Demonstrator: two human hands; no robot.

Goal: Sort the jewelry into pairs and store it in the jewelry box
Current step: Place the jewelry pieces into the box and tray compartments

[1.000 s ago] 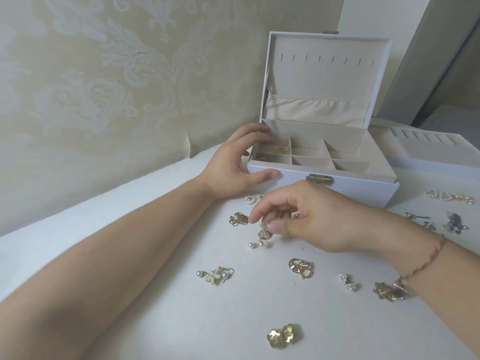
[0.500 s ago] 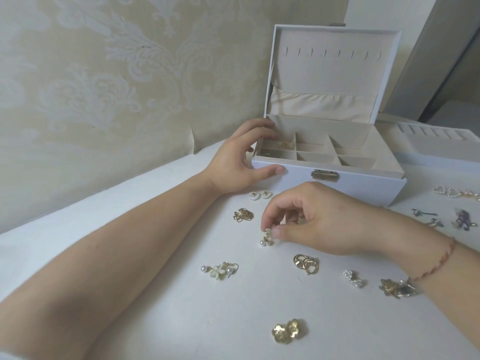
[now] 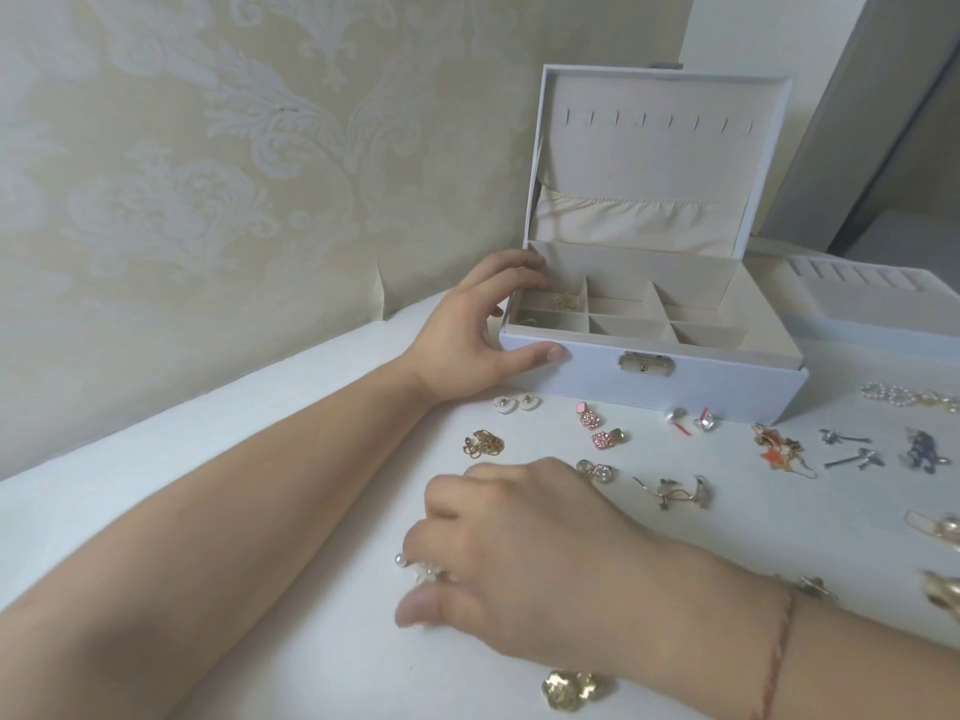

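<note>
A white jewelry box [image 3: 727, 374] stands open at the back, lid upright. A gold piece [image 3: 563, 302] lies in its back-left compartment. My left hand [image 3: 467, 335] grips the box's left front corner, thumb on the front wall and fingers over the rim. My right hand [image 3: 530, 558] is curled down over pearl flower earrings [image 3: 410, 563] on the white surface, fingertips on them; most of the earrings are hidden under the fingers. Loose pairs lie around: white shell studs [image 3: 517, 404], pink stone earrings [image 3: 592, 420], gold tangled earrings [image 3: 483, 443] and gold flower earrings [image 3: 569, 691].
More jewelry is spread to the right: a crystal drop [image 3: 597, 470], gold hook earrings [image 3: 675, 491], an orange piece [image 3: 779, 444], silver pins [image 3: 852, 449] and a pearl chain [image 3: 904, 397]. A second white tray [image 3: 872, 309] sits right of the box. A wallpapered wall rises close on the left.
My right hand has moved left and toward me, from the small pearl earring to the pearl flower earrings. My left hand has stayed on the box corner.
</note>
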